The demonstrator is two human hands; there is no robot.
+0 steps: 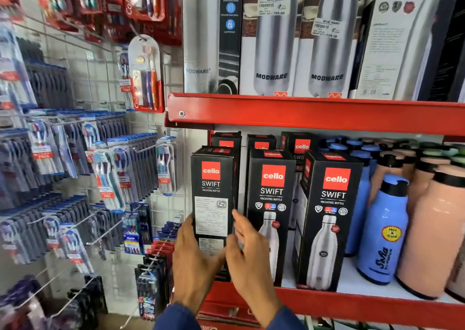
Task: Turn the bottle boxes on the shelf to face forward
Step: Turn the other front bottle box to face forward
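Head cam looks straight at a red shelf [314,114] in a shop, and the lower level has three black Cello Swift bottle boxes lined up at the front edge. The middle box [271,211] and the right box [329,216] already show their bottle-picture fronts, so those two look done to me. The leftmost box [212,204] is the odd one out: it stands at the far left end of the row, just beside the middle box, and the face pointing out is the one with the white spec label and fine print, not the bottle picture. Both hands are on it low down. The left hand [192,261] is wrapped around its left edge with the fingers curled in a grip, and the right hand [247,251] is pressed against its right side, fingers spread and laid into the gap next to the middle box, thumb across the front. So the step in hand is turning this last front-row box. I'd guess the next move calls for a twist about its upright axis until the picture side faces out, keeping it vertical since the neighbour is so close. There are more black boxes behind, but I can't tell how they're facing.
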